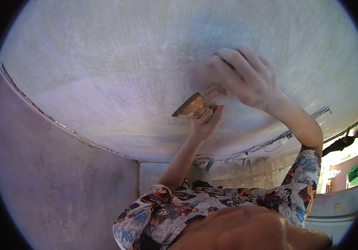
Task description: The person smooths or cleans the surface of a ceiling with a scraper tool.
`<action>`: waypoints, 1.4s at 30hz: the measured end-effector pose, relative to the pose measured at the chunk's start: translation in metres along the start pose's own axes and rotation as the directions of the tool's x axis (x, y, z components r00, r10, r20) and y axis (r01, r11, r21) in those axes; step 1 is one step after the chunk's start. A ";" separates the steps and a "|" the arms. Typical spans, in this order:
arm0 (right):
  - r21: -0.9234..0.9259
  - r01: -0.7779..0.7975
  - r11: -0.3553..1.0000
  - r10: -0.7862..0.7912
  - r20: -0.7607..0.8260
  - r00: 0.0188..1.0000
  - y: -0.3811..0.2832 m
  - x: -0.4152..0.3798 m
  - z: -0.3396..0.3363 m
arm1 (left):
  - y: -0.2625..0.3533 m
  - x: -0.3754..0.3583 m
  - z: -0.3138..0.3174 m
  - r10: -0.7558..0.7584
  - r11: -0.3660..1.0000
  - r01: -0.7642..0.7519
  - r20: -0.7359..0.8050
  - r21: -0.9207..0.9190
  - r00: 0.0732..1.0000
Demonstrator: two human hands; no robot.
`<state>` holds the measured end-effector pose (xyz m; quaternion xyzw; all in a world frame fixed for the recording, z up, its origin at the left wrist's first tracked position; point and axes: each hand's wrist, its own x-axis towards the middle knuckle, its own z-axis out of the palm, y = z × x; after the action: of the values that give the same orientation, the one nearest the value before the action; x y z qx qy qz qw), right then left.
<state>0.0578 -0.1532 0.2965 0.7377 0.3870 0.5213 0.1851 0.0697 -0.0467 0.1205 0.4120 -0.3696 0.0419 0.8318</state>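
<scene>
From my screen, one hand (206,121) gripped the scraper (191,107) at ceiling (104,62) center; the other hand (243,77), loosely curled and empty, pressed at one o'clock, where the blade risked gouging plaster or fingers.

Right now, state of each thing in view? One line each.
Putty knife: held, blade against the ceiling, coated with dried filler.
Left hand: shut on the putty knife handle.
Right hand: raised, fingers curled, at the ceiling.
Ceiling: smoothed, grey, streaked.
Cables: hanging loose along the ceiling edge.

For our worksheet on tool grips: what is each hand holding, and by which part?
The left hand grips a scraper by its handle end, blade free. The right hand, blurred, presses the ceiling; any hold cannot be told.
</scene>
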 end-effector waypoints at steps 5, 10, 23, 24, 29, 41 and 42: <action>0.002 -0.037 0.999 0.037 -0.018 0.999 0.003 -0.013 -0.008 | 0.009 0.003 0.006 0.011 0.998 -0.011 0.009 0.068 1.000; -0.018 -0.004 1.000 0.004 -0.011 1.000 0.002 -0.001 -0.001 | 0.000 0.003 -0.005 0.062 0.998 -0.062 0.062 -0.005 0.996; -0.062 -0.075 0.995 0.075 -0.006 0.997 0.013 -0.036 -0.015 | 0.013 0.004 0.008 -0.061 0.994 0.062 0.008 -0.088 0.998; -0.059 -0.079 0.995 0.079 -0.009 0.997 0.014 -0.029 -0.012 | 0.011 0.005 0.007 -0.063 0.995 0.064 0.007 -0.082 0.998; -0.010 -0.044 0.999 0.043 -0.113 0.993 0.008 0.003 0.009 | 0.007 0.004 -0.010 -0.095 0.996 0.093 0.120 0.016 0.988; -0.089 -0.060 0.994 0.061 0.009 0.998 0.018 -0.010 -0.017 | 0.010 0.009 -0.001 0.035 0.999 -0.035 0.095 -0.003 0.995; -0.089 -0.061 0.994 0.062 0.007 0.998 0.018 -0.008 -0.014 | 0.010 0.009 -0.002 0.036 0.999 -0.036 0.096 0.000 0.995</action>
<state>0.0503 -0.1722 0.3090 0.7427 0.3398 0.5399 0.2034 0.0737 -0.0405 0.1325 0.4075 -0.4164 0.0374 0.8119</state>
